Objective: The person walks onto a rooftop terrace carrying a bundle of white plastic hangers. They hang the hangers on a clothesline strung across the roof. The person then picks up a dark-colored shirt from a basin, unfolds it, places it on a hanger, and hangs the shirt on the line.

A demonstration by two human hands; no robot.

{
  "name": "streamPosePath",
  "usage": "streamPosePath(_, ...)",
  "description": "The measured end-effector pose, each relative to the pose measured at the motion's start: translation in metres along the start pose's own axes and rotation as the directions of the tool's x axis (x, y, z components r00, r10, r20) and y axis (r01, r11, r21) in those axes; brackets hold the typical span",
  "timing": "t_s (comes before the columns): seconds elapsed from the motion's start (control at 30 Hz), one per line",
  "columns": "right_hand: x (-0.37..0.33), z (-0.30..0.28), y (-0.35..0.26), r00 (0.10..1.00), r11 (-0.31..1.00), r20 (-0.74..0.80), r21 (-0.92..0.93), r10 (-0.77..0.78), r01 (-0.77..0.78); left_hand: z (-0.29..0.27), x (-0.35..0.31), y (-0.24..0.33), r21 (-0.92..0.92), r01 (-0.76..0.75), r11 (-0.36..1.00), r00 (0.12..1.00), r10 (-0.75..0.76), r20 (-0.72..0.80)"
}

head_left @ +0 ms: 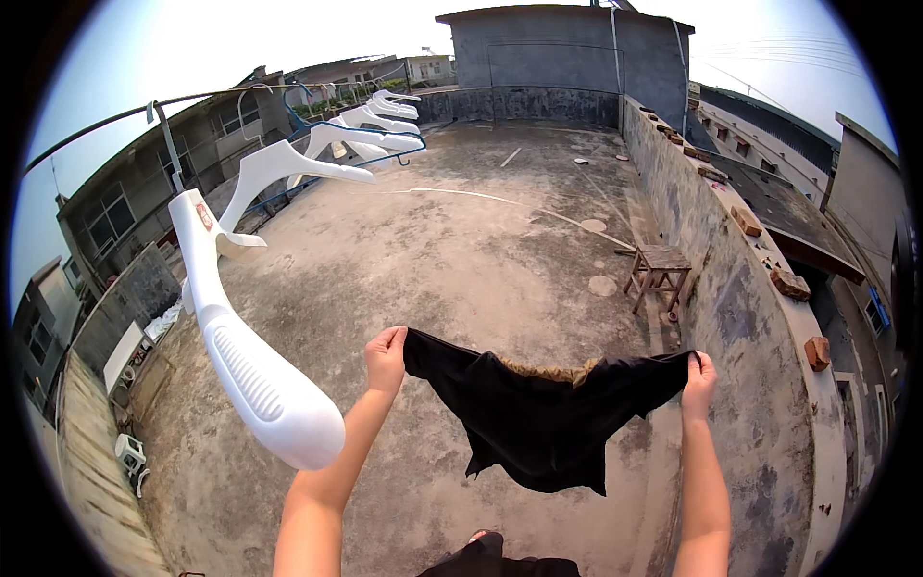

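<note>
A black garment (538, 413) with a tan-brown patch along its upper middle is stretched out in the air before me; its exact kind is unclear. My left hand (386, 358) pinches its upper left corner, and my right hand (701, 378) grips the upper right corner. Between them the cloth sags, its lower edge hanging in points. Close on the left, a large white plastic hanger (252, 370) hangs from a line (125, 123), partly in front of my left forearm and not held by either hand.
More white hangers (288, 165) and a blue hanger (389, 139) hang farther along the line. A small wooden stool (661, 260) stands by the right-hand parapet wall (735, 317), which has loose bricks (790, 283) on top. A white stool (130, 452) is at the lower left.
</note>
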State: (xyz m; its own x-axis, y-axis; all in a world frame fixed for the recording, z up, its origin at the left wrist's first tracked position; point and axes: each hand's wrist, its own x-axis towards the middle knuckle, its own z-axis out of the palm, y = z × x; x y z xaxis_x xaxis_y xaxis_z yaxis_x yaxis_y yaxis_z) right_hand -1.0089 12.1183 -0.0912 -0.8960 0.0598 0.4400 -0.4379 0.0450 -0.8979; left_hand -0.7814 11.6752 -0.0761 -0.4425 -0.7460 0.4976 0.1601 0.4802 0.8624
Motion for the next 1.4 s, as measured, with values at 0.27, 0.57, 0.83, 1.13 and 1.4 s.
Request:
streamPosePath(0.27, 0.041, 0.087, 0.081, 0.990, 0.984, -0.010, -0.105, 0.142, -0.142, -0.027, 0.006, -0.039, 0.275, 0.108, 0.955, 0.992, -0.087, -0.087)
streamPosePath(0.57, 0.147, 0.185, 0.022, 0.983, 0.904, 0.179, 0.410, 0.047, -0.118, 0.002, 0.038, -0.074, 0.153, 0.091, 0.984, 0.986, -0.067, -0.154)
streamPosePath(0.83, 0.219, 0.218, -0.023, 0.843, 0.688, 0.537, 0.620, -0.024, -0.376, 0.068, 0.005, -0.119, 0.225, 0.443, 0.868, 0.852, -0.331, -0.405)
streamPosePath(1.13, 0.269, 0.288, 0.015, 0.650, 0.750, 0.738, 0.531, -0.179, -0.395, 0.262, 0.003, -0.128, 0.144, 0.471, 0.870, 0.845, -0.399, -0.355)
streamPosePath(1.4, 0.300, 0.331, 0.054, 0.518, 0.758, 0.846, 0.418, -0.125, -0.501, 0.413, 0.025, -0.168, 0.185, 0.872, 0.453, 0.415, -0.885, 0.214)
